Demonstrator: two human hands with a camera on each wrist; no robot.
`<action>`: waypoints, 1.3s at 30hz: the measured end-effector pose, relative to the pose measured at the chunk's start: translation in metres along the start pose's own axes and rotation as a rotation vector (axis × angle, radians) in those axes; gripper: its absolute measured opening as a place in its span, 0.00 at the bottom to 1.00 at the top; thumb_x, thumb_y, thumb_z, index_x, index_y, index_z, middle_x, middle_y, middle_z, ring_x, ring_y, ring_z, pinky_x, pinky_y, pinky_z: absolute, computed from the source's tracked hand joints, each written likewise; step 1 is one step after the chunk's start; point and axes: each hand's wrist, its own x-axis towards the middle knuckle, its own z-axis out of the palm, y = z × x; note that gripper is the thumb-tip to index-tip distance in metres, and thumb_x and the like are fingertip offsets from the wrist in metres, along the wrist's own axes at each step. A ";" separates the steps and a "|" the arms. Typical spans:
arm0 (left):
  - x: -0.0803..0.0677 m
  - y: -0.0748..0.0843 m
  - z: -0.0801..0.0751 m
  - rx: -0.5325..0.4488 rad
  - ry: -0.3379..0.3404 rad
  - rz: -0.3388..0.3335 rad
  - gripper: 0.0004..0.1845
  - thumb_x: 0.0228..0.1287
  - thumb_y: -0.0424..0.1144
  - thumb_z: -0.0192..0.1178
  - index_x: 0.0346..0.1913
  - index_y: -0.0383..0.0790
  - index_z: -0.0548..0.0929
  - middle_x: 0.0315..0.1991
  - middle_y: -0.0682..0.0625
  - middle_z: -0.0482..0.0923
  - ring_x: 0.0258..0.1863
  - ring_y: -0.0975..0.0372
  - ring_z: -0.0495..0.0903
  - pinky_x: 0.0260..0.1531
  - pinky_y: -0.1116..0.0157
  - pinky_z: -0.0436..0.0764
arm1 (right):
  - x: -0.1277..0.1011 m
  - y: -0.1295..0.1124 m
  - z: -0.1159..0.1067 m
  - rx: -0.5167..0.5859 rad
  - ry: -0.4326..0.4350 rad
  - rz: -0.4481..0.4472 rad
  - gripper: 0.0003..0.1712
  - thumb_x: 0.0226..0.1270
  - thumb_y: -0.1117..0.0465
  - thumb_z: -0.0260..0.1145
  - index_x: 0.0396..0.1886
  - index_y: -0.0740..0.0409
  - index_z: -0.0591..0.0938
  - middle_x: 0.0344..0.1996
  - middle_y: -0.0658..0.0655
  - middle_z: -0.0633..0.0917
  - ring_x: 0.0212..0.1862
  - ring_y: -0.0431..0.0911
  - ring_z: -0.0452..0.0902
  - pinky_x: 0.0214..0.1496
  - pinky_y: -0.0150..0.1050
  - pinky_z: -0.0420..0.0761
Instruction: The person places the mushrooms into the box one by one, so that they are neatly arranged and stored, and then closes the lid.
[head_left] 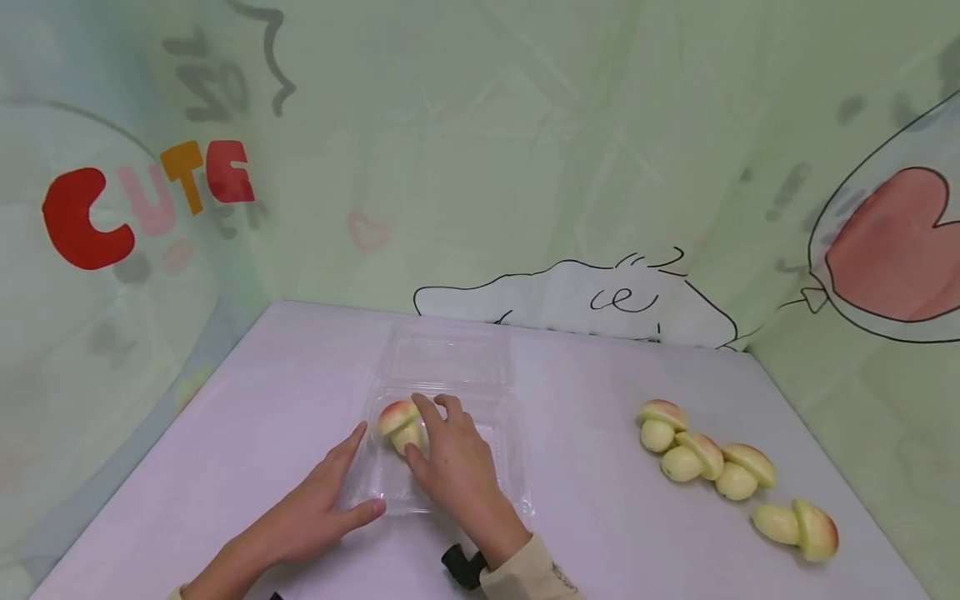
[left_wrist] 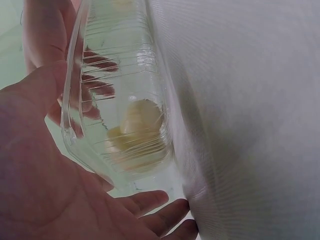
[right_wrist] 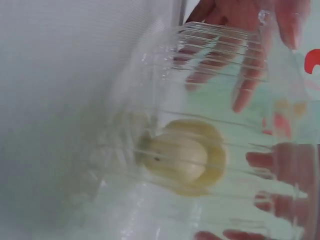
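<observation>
A clear plastic clamshell box (head_left: pixel 517 467) lies open in the middle of the pale purple table (head_left: pixel 247 417), its lid (head_left: pixel 450 354) folded back flat. My right hand (head_left: pixel 442 450) reaches into the tray and holds a toy mushroom (head_left: pixel 397 417) with a pink-yellow cap between thumb and fingers at the tray's left end. My left hand (head_left: pixel 341 483) rests with straight fingers against the box's left front corner. The left wrist view shows the mushroom (left_wrist: pixel 137 130) through the ribbed box wall (left_wrist: pixel 120 75) beside my palm (left_wrist: pixel 50 175). It also shows through the plastic in the right wrist view (right_wrist: pixel 182 155).
Several more toy mushrooms (head_left: pixel 693 457) lie in a loose row on the right side of the table. A printed green fabric backdrop (head_left: pixel 525 167) closes off the back and both sides. A black wrist strap (head_left: pixel 461 565) sits at my right cuff.
</observation>
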 end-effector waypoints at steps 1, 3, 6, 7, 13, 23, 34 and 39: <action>0.000 0.000 0.000 0.000 -0.002 -0.006 0.54 0.68 0.63 0.63 0.85 0.44 0.46 0.82 0.37 0.53 0.80 0.41 0.56 0.73 0.37 0.62 | 0.000 0.000 -0.002 -0.001 0.001 0.003 0.36 0.64 0.55 0.75 0.72 0.49 0.76 0.63 0.60 0.79 0.53 0.56 0.82 0.34 0.50 0.84; 0.001 0.000 0.000 0.000 -0.002 -0.014 0.54 0.68 0.63 0.63 0.85 0.44 0.46 0.82 0.37 0.53 0.80 0.41 0.56 0.73 0.37 0.61 | -0.001 0.000 -0.005 0.005 0.001 0.010 0.36 0.64 0.56 0.74 0.72 0.49 0.76 0.63 0.60 0.79 0.54 0.57 0.82 0.34 0.50 0.84; 0.001 -0.001 0.000 -0.004 -0.001 -0.022 0.54 0.68 0.63 0.64 0.85 0.45 0.46 0.82 0.38 0.53 0.80 0.42 0.55 0.73 0.37 0.61 | -0.002 -0.001 -0.009 0.013 0.005 0.014 0.35 0.64 0.56 0.74 0.71 0.50 0.77 0.63 0.61 0.79 0.56 0.57 0.81 0.35 0.50 0.85; 0.001 -0.001 0.001 -0.005 -0.001 -0.021 0.54 0.68 0.63 0.64 0.85 0.45 0.46 0.82 0.38 0.53 0.80 0.42 0.56 0.73 0.37 0.61 | -0.002 -0.001 -0.011 0.016 0.006 0.016 0.35 0.64 0.55 0.74 0.71 0.49 0.77 0.63 0.61 0.79 0.56 0.57 0.81 0.36 0.51 0.85; 0.001 -0.001 0.001 -0.001 0.005 -0.018 0.54 0.68 0.63 0.64 0.85 0.45 0.46 0.82 0.38 0.53 0.80 0.42 0.55 0.74 0.38 0.61 | -0.005 0.001 -0.018 0.021 0.023 0.014 0.35 0.64 0.56 0.74 0.71 0.50 0.77 0.63 0.61 0.79 0.56 0.57 0.80 0.36 0.49 0.85; 0.000 0.003 -0.002 -0.007 -0.001 -0.012 0.55 0.68 0.64 0.63 0.85 0.43 0.46 0.82 0.37 0.53 0.80 0.40 0.55 0.73 0.37 0.60 | -0.008 0.006 -0.028 0.012 0.070 0.005 0.35 0.63 0.57 0.75 0.70 0.51 0.78 0.62 0.60 0.79 0.54 0.57 0.81 0.30 0.43 0.81; -0.001 0.001 0.001 -0.012 0.010 -0.023 0.56 0.67 0.66 0.64 0.85 0.44 0.47 0.83 0.39 0.52 0.81 0.44 0.55 0.75 0.39 0.59 | -0.004 0.017 -0.045 0.024 0.100 0.063 0.34 0.64 0.58 0.75 0.70 0.52 0.78 0.62 0.61 0.79 0.54 0.57 0.80 0.30 0.44 0.81; -0.002 0.001 0.000 0.000 0.012 -0.020 0.55 0.67 0.65 0.63 0.85 0.44 0.46 0.83 0.39 0.52 0.81 0.43 0.55 0.74 0.39 0.59 | -0.002 0.024 -0.050 0.026 0.117 0.099 0.34 0.64 0.58 0.75 0.70 0.52 0.78 0.63 0.62 0.78 0.52 0.57 0.81 0.29 0.42 0.79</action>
